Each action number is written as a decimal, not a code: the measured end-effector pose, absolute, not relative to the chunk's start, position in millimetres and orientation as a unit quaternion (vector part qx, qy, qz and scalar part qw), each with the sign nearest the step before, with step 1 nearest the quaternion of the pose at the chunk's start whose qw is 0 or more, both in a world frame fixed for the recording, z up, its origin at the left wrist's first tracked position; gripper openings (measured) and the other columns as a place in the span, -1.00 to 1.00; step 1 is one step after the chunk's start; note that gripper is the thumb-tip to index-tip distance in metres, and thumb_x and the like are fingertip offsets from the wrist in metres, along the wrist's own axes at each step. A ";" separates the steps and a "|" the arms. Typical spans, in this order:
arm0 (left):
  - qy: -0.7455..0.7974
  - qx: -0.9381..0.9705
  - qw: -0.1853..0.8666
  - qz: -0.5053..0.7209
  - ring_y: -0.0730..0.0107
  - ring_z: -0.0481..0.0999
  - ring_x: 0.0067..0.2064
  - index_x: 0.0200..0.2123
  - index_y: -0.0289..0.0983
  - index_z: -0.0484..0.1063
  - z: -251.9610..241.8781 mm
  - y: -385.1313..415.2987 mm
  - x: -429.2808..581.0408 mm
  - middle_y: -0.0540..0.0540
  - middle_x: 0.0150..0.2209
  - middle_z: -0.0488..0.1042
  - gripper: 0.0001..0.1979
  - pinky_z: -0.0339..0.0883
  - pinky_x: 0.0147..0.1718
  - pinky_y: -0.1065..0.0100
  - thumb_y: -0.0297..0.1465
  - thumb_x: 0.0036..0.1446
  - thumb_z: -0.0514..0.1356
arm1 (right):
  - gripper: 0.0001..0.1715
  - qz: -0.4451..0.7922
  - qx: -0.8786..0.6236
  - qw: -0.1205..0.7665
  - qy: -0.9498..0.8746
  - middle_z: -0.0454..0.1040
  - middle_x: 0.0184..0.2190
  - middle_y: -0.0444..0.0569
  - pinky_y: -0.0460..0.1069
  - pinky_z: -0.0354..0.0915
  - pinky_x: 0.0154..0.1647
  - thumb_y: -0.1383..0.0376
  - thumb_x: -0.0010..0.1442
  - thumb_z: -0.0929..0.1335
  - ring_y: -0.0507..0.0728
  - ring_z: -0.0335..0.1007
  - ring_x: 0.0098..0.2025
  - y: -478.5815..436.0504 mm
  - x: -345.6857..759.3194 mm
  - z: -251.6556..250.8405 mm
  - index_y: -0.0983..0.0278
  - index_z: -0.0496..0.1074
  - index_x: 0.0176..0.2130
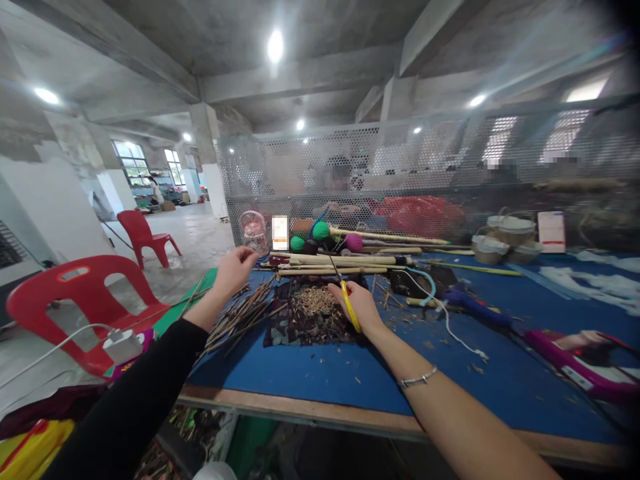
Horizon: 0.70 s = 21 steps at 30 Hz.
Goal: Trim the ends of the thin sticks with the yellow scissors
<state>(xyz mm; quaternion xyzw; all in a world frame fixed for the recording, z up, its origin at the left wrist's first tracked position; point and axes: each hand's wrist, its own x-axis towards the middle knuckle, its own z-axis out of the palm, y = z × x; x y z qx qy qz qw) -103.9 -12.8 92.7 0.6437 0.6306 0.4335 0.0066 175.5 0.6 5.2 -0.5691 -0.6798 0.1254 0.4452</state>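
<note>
My right hand [364, 308] is wrapped round the yellow handle of a pair of scissors [350, 308], whose dark blades point up and away from me. Just left of it, small cut pieces of stem [314, 300] lie heaped on a dark patterned cloth [295, 332]. My left hand [234, 272] is raised over the table's left side, fingers pinched together; anything between them is too small to make out. Below and right of that hand, a bundle of thin brown twigs [245, 313] lies across the blue tabletop [300, 373], its ends reaching the cloth.
Balls of green yarn [321, 231] and pale sticks [340, 260] lie behind the cloth, before a perforated metal screen [300, 160]. At right are a hot-glue gun [475, 308], a purple power strip [575, 367] and small buckets [515, 233]. Red chairs [85, 287] stand left.
</note>
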 end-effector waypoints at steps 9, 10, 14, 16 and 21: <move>0.536 0.736 0.196 0.364 0.36 0.47 -0.26 -0.28 -0.27 0.48 16.1 -62.6 -5.4 -0.08 -0.29 0.53 -0.77 0.28 -0.21 0.40 -0.41 0.03 0.05 | -0.52 0.482 -0.433 0.602 -0.467 0.46 -0.52 -0.06 -0.16 0.00 -0.79 0.07 -0.27 0.44 -0.06 0.18 -0.70 -4.2 162.5 18.0 0.25 0.12 -0.56; 0.532 0.731 0.211 0.372 0.36 0.47 -0.27 -0.27 -0.27 0.48 12.9 -65.3 -0.2 -0.08 -0.29 0.53 -0.76 0.29 -0.23 0.40 -0.40 0.04 0.05 | -0.53 0.498 -0.427 0.604 -0.453 0.46 -0.54 -0.07 -0.17 0.00 -0.80 0.13 -0.30 0.45 -0.06 0.18 -0.70 -4.4 162.0 18.4 0.25 0.11 -0.57; 0.526 0.729 0.256 0.355 0.35 0.47 -0.35 -0.17 -0.28 0.45 19.3 -68.6 0.7 -0.09 -0.32 0.53 -0.68 0.31 -0.31 0.38 -0.29 0.06 0.05 | -0.59 0.535 -0.420 0.605 -0.414 0.38 -0.69 -0.17 -0.19 0.00 -0.82 0.26 -0.35 0.43 -0.07 0.14 -0.76 -1.6 164.6 16.8 0.25 0.10 -0.60; 0.535 0.737 0.237 0.337 0.33 0.47 -0.26 -0.15 -0.26 0.45 28.1 -68.2 -12.3 -0.11 -0.24 0.52 -0.65 0.29 -0.23 0.38 -0.23 0.06 0.05 | -0.63 0.537 -0.421 0.609 -0.404 0.34 -0.73 -0.19 -0.19 -0.01 -0.83 0.25 -0.33 0.41 -0.08 0.11 -0.78 1.8 167.8 15.4 0.25 0.11 -0.59; 0.672 0.713 0.014 0.198 0.19 0.39 -0.10 -0.22 -0.26 0.45 30.8 -72.9 -72.1 -0.21 -0.16 0.43 -0.69 0.21 -0.10 0.26 -0.24 0.08 0.03 | -0.66 0.527 -0.413 0.634 -0.388 0.32 -0.75 -0.17 -0.18 0.03 -0.83 0.23 -0.32 0.40 -0.05 0.16 -0.77 11.2 175.4 13.5 0.25 0.12 -0.63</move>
